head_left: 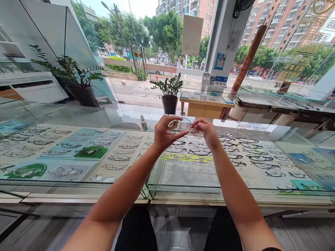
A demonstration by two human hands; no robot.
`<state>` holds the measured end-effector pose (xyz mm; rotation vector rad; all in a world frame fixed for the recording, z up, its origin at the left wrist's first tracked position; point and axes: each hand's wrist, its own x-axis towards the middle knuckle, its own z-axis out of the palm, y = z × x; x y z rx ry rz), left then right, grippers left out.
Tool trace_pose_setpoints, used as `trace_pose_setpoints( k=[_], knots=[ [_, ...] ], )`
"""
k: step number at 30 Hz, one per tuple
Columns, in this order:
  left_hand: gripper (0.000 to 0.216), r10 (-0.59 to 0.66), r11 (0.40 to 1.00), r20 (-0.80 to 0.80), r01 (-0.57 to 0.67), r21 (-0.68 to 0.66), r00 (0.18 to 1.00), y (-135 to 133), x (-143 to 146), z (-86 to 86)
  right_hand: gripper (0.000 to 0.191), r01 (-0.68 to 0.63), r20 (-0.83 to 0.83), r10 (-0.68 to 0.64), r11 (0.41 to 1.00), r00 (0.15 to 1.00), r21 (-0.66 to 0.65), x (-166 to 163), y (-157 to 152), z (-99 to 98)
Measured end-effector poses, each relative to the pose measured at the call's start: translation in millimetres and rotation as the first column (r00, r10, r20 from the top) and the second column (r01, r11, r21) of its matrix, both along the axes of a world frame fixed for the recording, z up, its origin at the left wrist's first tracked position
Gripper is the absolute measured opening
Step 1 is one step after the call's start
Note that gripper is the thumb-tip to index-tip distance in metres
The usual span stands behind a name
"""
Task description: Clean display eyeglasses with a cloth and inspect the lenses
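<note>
A pair of thin-rimmed eyeglasses (183, 124) is held up above the glass counter, between my two hands. My left hand (165, 131) grips one lens side between thumb and fingers, with a bit of pale cloth (171, 125) tucked in the palm. On the other side, my right hand (206, 130) has its fingers closed at the frame near the second lens, which partly shows below them. Left of my hands, a small white spray bottle (143, 123) stands upright on the counter top.
Under the glass top (117, 115) lie rows of eyeglasses (121, 152), some on green and blue cards. Beyond the counter are a potted plant (169, 101), a wooden display table (204, 108) and large windows. Another plant (83, 92) stands at the left.
</note>
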<state>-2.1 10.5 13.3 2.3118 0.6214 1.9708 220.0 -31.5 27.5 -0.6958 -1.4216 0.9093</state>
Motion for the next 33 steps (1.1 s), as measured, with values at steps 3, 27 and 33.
trace_pose_setpoints(
  k=[3,27,33],
  knots=[
    [0.06,-0.011,1.0,0.1,0.012,-0.013,0.995,-2,3,2.4,0.026,0.063,-0.069,-0.059,0.996,0.996,0.057,3,-3,2.8],
    [0.066,-0.141,0.956,0.455,0.002,0.292,0.879,-22,12,136.2,0.054,0.347,-0.007,-0.517,0.566,0.856,0.748,-3,-41,114.9],
    [0.062,-0.084,0.966,0.379,-0.018,0.256,0.922,-21,7,132.6,0.054,0.438,-0.001,-0.604,0.578,0.797,0.689,-2,-45,110.6]
  ],
)
